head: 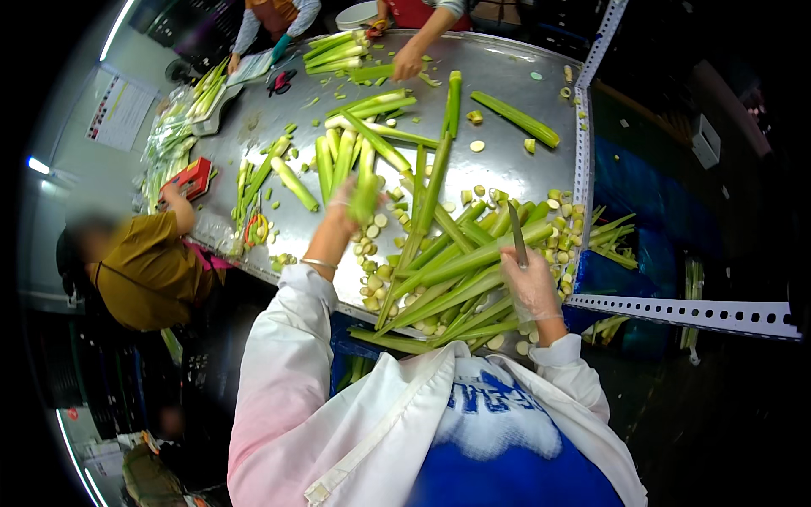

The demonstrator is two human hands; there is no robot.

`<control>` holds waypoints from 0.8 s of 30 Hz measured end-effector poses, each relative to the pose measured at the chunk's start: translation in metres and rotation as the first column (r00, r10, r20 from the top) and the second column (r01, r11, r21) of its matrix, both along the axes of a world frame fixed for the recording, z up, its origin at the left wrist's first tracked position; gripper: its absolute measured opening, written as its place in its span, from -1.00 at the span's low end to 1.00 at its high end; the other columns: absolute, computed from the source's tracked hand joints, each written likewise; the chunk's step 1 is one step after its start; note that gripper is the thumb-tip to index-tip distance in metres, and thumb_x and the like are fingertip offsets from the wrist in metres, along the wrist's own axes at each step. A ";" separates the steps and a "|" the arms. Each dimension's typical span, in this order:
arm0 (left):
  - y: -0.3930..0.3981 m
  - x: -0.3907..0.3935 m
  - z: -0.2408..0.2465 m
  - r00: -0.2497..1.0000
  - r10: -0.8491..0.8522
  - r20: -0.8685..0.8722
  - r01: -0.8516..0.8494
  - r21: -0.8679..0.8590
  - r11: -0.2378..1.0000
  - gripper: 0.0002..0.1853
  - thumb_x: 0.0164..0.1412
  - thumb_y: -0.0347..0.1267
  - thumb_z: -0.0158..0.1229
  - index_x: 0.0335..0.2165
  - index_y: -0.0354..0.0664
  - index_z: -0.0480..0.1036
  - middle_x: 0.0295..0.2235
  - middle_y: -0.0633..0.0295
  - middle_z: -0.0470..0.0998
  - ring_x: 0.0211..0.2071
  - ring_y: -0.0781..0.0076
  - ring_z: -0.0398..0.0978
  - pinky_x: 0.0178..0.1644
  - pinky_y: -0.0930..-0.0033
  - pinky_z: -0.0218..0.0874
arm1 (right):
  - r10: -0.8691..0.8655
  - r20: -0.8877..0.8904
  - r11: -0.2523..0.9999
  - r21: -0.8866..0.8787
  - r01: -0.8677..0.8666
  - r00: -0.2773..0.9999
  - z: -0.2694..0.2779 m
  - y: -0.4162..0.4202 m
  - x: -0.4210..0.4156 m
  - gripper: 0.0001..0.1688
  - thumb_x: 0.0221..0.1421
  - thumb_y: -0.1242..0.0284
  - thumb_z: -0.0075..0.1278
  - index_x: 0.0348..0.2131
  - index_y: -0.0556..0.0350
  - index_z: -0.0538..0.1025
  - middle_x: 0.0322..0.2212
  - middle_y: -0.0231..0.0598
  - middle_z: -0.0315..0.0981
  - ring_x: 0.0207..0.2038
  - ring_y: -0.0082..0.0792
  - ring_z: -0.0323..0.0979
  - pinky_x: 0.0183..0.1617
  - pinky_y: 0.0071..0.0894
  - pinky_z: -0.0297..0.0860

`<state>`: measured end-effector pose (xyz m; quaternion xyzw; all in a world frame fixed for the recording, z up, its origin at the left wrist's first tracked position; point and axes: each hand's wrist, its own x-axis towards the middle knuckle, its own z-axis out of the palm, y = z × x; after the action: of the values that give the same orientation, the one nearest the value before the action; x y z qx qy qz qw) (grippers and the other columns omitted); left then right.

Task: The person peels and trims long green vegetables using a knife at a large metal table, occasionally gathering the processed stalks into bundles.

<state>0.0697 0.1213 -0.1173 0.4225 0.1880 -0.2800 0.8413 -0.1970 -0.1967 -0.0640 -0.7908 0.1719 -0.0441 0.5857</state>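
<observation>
My left hand [347, 206], in a clear glove and blurred, is among the pale-based green stalks [344, 158] at the middle of the metal table [253, 120]. A blurred green stalk piece [365, 198] is at its fingers; whether they grip it I cannot tell. My right hand [531, 282], also gloved, is closed on a knife [517, 234] whose blade points up and away from me. Beside that hand, long green stalks [462, 266] lie crosswise in a heap near the table's front edge. Round cut stalk ends [377, 279] are strewn around the heap.
Across the table a co-worker's hand [408, 60] is over other stalks. Orange-handled scissors [256, 229] lie at the left, near another person [152, 272] reaching for a red box [195, 177]. A perforated white metal frame [684, 310] borders the right side; blue crates stand beneath.
</observation>
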 end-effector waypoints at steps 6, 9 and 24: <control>-0.051 0.095 0.009 0.987 0.082 0.138 -0.110 0.217 0.970 -0.49 0.37 -0.20 -0.03 0.13 -0.32 0.19 -0.13 -0.11 0.54 -0.34 0.17 0.59 -0.37 0.35 0.52 | -0.127 -0.059 0.991 -0.053 0.124 0.990 -0.030 -0.014 -0.013 -0.70 0.17 0.35 0.09 -0.20 0.21 0.59 -0.36 -0.08 0.60 -0.29 -0.24 0.55 -0.14 -0.31 0.42; -0.138 0.093 0.007 0.956 -0.239 0.170 0.141 0.450 0.882 -0.73 0.25 -0.32 0.13 -0.14 -0.26 0.44 -0.33 0.08 0.59 -0.41 0.29 0.57 -0.40 0.37 0.42 | -0.169 -0.097 0.985 -0.055 0.164 0.981 -0.038 -0.013 -0.009 -0.71 0.18 0.33 0.07 -0.21 0.17 0.59 -0.35 -0.04 0.61 -0.27 -0.15 0.57 -0.13 -0.29 0.42; -0.271 0.213 -0.066 0.628 -0.764 -0.147 0.062 0.988 -0.139 -0.63 0.12 -0.22 0.22 -0.20 -0.30 0.59 -0.14 -0.08 0.62 -0.10 0.09 0.61 -0.03 0.21 0.44 | -0.178 -0.074 0.983 -0.068 0.173 0.981 -0.006 -0.020 -0.016 -0.80 0.17 0.49 0.09 -0.20 0.21 0.59 -0.35 -0.05 0.60 -0.33 -0.18 0.58 -0.23 -0.33 0.43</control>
<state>0.2822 -0.1493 -0.1837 0.9573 -0.0635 -0.2207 0.1755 -0.2127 -0.2170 -0.0697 -0.7913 0.2629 -0.0694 0.5477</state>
